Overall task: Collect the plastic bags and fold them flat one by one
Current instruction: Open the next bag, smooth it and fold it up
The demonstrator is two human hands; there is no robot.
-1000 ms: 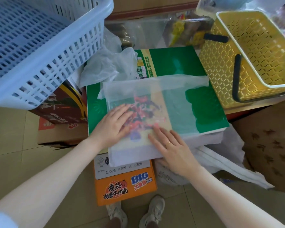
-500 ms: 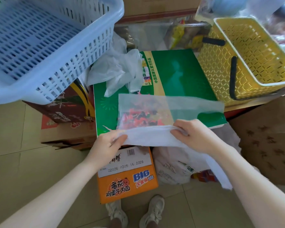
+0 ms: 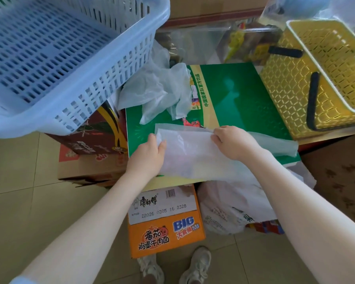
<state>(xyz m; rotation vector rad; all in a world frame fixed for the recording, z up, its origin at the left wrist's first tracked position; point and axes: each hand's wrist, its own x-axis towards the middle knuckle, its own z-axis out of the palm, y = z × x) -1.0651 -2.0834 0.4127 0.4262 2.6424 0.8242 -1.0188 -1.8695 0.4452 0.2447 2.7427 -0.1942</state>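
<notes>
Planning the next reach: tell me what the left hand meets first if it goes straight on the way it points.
Probably the crumpled plastic bag on the green box. The left hand, gripping the folded bag, points up-frame toward it; depth is unclear.

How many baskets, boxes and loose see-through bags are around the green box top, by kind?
Baskets: 2, a blue slotted plastic basket and a yellow lattice plastic basket.
Printed cardboard boxes: 3, green, orange, dark brown.
Translucent plastic bags: 2, held, crumpled.
Total: 7

Bright daylight, soft wide-angle edges
</notes>
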